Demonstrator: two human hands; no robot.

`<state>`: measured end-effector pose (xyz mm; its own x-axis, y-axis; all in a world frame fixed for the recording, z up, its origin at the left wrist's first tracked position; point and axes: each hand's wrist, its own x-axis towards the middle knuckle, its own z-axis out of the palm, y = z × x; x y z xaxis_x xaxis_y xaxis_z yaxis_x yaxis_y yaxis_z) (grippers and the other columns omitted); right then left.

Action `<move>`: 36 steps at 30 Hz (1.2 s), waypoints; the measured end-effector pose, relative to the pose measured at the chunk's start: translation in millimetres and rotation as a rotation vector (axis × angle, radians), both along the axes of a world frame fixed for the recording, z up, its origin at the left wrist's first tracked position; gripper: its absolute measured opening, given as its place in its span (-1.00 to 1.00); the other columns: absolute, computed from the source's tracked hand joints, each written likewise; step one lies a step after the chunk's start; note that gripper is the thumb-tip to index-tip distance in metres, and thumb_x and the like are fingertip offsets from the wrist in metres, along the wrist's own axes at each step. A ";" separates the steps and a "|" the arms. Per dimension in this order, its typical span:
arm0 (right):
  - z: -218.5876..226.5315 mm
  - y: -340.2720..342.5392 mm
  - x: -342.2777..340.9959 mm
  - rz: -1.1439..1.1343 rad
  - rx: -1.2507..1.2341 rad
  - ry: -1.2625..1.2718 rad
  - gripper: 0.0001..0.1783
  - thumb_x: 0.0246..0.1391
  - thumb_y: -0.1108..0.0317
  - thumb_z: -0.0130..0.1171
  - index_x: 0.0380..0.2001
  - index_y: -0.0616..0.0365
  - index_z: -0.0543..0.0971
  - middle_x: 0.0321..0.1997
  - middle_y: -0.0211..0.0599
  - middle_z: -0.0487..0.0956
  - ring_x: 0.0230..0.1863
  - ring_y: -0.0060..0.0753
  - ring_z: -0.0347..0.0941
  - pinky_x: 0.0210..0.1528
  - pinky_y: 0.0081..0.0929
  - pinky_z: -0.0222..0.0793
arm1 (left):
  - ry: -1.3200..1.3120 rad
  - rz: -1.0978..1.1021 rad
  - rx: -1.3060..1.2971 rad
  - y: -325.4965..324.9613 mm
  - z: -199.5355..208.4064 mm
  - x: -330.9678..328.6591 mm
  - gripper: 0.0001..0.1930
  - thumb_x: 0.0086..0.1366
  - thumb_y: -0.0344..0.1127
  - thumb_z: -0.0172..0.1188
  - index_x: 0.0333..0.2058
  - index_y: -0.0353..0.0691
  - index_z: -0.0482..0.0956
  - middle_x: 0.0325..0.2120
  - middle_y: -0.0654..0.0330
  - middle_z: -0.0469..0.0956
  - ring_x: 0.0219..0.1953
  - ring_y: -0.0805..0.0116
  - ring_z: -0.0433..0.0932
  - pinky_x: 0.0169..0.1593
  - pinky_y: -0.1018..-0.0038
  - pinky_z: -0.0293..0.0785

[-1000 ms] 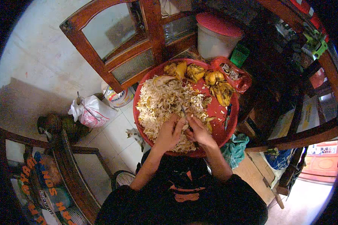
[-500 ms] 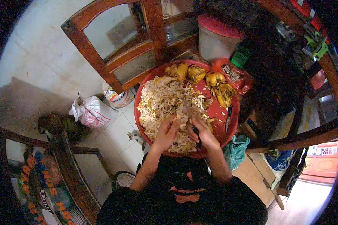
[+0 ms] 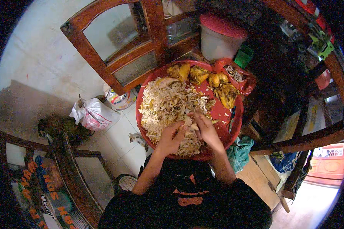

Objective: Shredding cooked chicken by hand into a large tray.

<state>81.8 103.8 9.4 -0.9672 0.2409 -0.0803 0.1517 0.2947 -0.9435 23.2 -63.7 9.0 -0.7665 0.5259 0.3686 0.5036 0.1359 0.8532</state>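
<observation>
My left hand [image 3: 171,137] is closed on a pale piece of chicken meat [image 3: 188,121] over the near part of a large red round tray [image 3: 236,131]. Close beside it, my right hand [image 3: 206,129] is curled round a knife, its handle hidden by the fingers now. Beneath both hands spreads a broad heap of shredded chicken [image 3: 168,101], filling the tray's left and middle. Several yellow cooked chicken pieces [image 3: 226,95] lie along the far and right rim. A dark slim tool [image 3: 232,116] rests at the right edge of the tray.
A red plastic bag [image 3: 248,82] with scraps lies at the tray's far right. Behind stand a lidded bucket [image 3: 221,40] and a green container [image 3: 244,56]. A wooden glazed door [image 3: 112,66] is at far left; a cat [image 3: 137,140] and a white bag [image 3: 93,113] are on the floor.
Both hands have come closer together over the heap. My right hand has turned, so the knife's black handle no longer shows; a pale meat piece now shows between the hands.
</observation>
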 end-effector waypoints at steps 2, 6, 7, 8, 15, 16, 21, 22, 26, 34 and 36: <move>25.8 -0.9 5.0 0.059 -0.463 -0.306 -0.59 0.23 0.15 -0.21 0.05 0.11 0.36 -0.46 -0.27 0.50 -0.40 -0.46 0.41 -0.35 -0.48 0.35 | -0.377 -0.044 -0.051 -0.5 6.3 -2.0 -0.76 0.25 -0.27 0.02 -0.24 -0.34 0.45 -0.58 0.07 0.48 -0.56 0.26 0.44 -0.45 0.38 0.34; -3.0 -6.0 16.6 0.088 -0.138 -0.377 -0.56 0.20 0.18 -0.13 0.10 0.13 0.31 0.03 0.01 0.38 0.07 -0.27 0.30 0.02 -0.37 0.29 | -0.389 -0.019 -0.190 2.3 22.6 -3.3 -0.79 0.24 -0.30 0.00 -0.25 -0.33 0.45 -0.52 -0.01 0.50 -0.51 0.07 0.46 -0.41 0.34 0.35; -6.8 -9.2 15.1 0.135 -0.154 -0.237 -0.66 0.22 0.21 -0.19 -0.02 0.14 0.34 -0.37 -0.24 0.31 -0.36 -0.47 0.21 -0.36 -0.52 0.13 | -0.268 -0.033 -0.145 3.3 14.1 -3.5 -0.81 0.23 -0.33 0.00 -0.26 -0.32 0.45 -0.51 -0.03 0.49 -0.49 0.03 0.46 -0.39 0.34 0.36; -9.1 -11.1 12.7 0.181 -0.169 -0.095 -0.72 0.25 0.25 -0.24 -0.13 0.15 0.37 -0.77 -0.50 0.24 -0.79 -0.67 0.12 -0.73 -0.67 -0.03 | -0.146 -0.048 -0.100 5.1 12.4 -5.1 -0.83 0.22 -0.36 -0.01 -0.27 -0.32 0.45 -0.50 -0.06 0.49 -0.47 -0.02 0.46 -0.37 0.34 0.37; -17.3 -2.6 -3.2 -0.188 0.155 0.060 -0.51 0.16 0.25 -0.07 0.10 0.30 0.22 0.05 0.08 0.37 0.11 -0.02 0.27 0.16 -0.34 0.13 | -0.125 -0.095 -0.152 6.7 15.2 2.5 -0.79 0.21 -0.37 -0.04 -0.25 -0.35 0.45 -0.41 -0.15 0.49 -0.31 -0.10 0.48 -0.26 0.30 0.40; -21.9 2.8 -1.0 -0.185 0.154 0.062 -0.51 0.16 0.25 -0.07 0.10 0.30 0.22 0.05 0.08 0.37 0.11 -0.02 0.27 0.16 -0.34 0.13 | -0.187 -0.059 -0.076 9.2 16.1 4.7 -0.78 0.21 -0.35 -0.05 -0.25 -0.37 0.45 -0.41 -0.16 0.49 -0.31 -0.10 0.48 -0.26 0.28 0.40; -9.4 -10.1 8.8 0.081 -0.082 -0.086 -0.60 0.23 0.21 -0.15 0.08 0.12 0.28 -0.67 -0.53 0.21 -0.70 -0.69 0.08 -0.66 -0.67 0.01 | -0.285 0.010 -0.110 4.2 8.6 0.7 -0.76 0.20 -0.35 -0.06 -0.25 -0.40 0.44 -0.42 -0.17 0.48 -0.31 -0.11 0.48 -0.25 0.23 0.40; -9.7 -11.3 11.2 0.205 -0.142 -0.158 -0.59 0.23 0.20 -0.15 0.10 0.12 0.27 -0.68 -0.54 0.20 -0.71 -0.69 0.05 -0.68 -0.67 -0.01 | -0.245 0.025 -0.126 5.4 -2.5 -1.1 -0.77 0.20 -0.37 -0.07 -0.24 -0.39 0.43 -0.43 -0.16 0.48 -0.32 -0.11 0.48 -0.26 0.22 0.39; -0.9 -9.4 8.9 0.258 0.104 0.092 -0.59 0.23 0.23 -0.16 0.09 0.15 0.28 -0.65 -0.46 0.30 -0.66 -0.64 0.18 -0.62 -0.62 0.10 | -0.098 0.014 -0.103 4.1 3.3 -1.7 -0.78 0.20 -0.40 -0.08 -0.22 -0.36 0.43 -0.46 -0.16 0.48 -0.34 -0.12 0.48 -0.29 0.19 0.37; -26.6 -13.4 3.3 0.142 0.343 0.134 -0.58 0.21 0.23 -0.17 0.07 0.20 0.30 -0.17 -0.15 0.35 -0.16 -0.29 0.28 -0.11 -0.43 0.19 | -0.255 0.090 -0.093 6.0 12.4 0.0 -0.83 0.18 -0.42 -0.02 -0.32 -0.36 0.48 -0.49 -0.11 0.49 -0.41 -0.06 0.48 -0.34 0.25 0.38; -18.7 -14.3 4.4 0.110 0.158 -0.228 -0.55 0.19 0.22 -0.16 0.10 0.19 0.27 0.17 -0.03 0.26 0.17 -0.08 0.21 0.20 -0.33 0.09 | -0.319 0.102 -0.084 5.2 10.8 -0.9 -0.84 0.18 -0.42 -0.01 -0.32 -0.37 0.49 -0.49 -0.10 0.49 -0.44 -0.03 0.49 -0.35 0.29 0.39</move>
<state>86.1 89.6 -9.4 -0.9494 0.1626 -0.2686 0.3138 0.4619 -0.8296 22.4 -58.5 19.8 -0.8866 0.4586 0.0611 0.1937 0.2480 0.9492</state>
